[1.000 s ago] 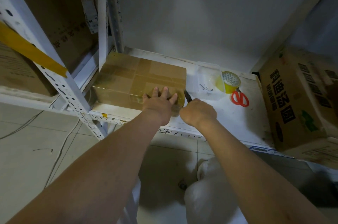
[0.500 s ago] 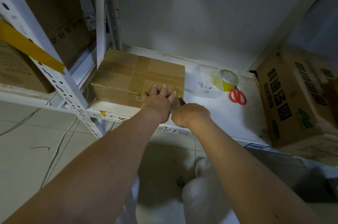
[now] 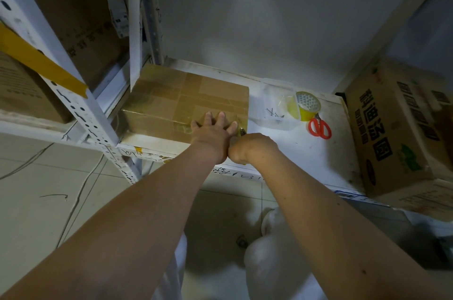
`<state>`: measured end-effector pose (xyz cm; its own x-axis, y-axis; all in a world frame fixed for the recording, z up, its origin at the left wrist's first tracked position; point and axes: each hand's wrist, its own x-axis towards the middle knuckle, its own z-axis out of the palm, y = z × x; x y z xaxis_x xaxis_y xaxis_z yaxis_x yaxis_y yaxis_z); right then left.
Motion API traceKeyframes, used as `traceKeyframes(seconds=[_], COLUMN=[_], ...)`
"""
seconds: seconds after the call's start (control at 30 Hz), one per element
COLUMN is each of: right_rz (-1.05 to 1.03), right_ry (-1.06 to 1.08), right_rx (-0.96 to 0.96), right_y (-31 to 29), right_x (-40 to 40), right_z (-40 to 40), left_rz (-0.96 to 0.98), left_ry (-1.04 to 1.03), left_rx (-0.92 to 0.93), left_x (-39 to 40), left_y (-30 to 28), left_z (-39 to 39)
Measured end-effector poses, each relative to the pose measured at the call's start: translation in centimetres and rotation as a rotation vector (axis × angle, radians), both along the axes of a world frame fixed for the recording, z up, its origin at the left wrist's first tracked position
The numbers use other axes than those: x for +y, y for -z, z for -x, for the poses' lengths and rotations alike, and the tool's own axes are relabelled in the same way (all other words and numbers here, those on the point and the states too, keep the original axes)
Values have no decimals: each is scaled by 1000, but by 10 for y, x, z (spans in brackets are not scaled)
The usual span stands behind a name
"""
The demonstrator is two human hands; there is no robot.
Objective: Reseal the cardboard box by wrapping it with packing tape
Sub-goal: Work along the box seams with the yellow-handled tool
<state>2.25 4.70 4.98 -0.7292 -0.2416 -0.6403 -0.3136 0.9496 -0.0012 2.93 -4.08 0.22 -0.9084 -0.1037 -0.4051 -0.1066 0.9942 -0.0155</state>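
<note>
Fingers (image 3: 221,117) of left hand (image 3: 212,133): spread, pressing cardboard box (image 3: 186,103) at shelf (image 3: 326,152) left end. Right hand (image 3: 252,146): curled round dark tool, blade hidden. Risk: slip toward left fingers; tape tearing crookedly.

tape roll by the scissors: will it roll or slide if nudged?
The tape roll seems to rest on its flat face, so it would likely slide on the shelf rather than roll. It looks hollow, so probably light and easy to shift. The scissors lie close beside it and might get bumped.
</note>
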Motion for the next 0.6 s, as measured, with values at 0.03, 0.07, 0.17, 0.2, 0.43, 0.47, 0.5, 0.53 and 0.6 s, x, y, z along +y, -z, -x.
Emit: traceKeyframes(seconds=[0.03, 0.07, 0.17, 0.2, 0.43, 0.47, 0.5, 0.53, 0.6], right_rz=[23, 52, 157, 187, 339, 349, 347, 331, 274], right_ry=[34, 76, 209, 264, 460, 489, 499, 502, 486], right_rx=[46, 83, 138, 151, 212, 236, 259, 271, 261], right_y=[1, 4, 7, 10, 28, 27, 23, 19, 12], right_x=[3, 7, 12, 14, 16, 17, 17, 18, 22], right_z=[-2, -5, -13, -14, -13, -6, 1, 9, 16], left_rz=[6, 11, 16, 15, 11, 10, 19, 26, 22], left_ry=[2, 2, -4, -3, -3, -2, -2, -3, -8], left_rx=[7, 11, 8, 5, 10, 13, 15, 12, -3], left_x=[0, 1, 1, 2, 1, 2, 2, 2, 1], left_y=[0, 0, -2, -3, -3, -1, -1, -2, -3], left_z=[0, 0, 0, 0, -1, -2, -3, -3, -1])
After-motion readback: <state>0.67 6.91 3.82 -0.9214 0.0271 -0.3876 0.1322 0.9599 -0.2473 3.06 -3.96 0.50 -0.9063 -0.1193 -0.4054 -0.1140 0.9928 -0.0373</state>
